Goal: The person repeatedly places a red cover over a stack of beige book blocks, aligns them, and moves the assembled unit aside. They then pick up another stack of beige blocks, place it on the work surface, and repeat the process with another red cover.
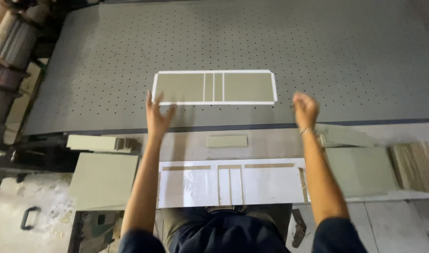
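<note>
While both arms reach over the counter (364, 56), the left hand (157, 115) spreads empty at the panel (214, 87). Right hand (305, 110) curls loosely, empty. Panel looks thin, stiff, light; best gripped by its end edges.

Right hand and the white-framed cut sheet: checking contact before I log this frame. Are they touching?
Apart. The head view shows the right hand loosely curled, with bare grey perforated bed between it and the white-framed cut sheet.
</note>
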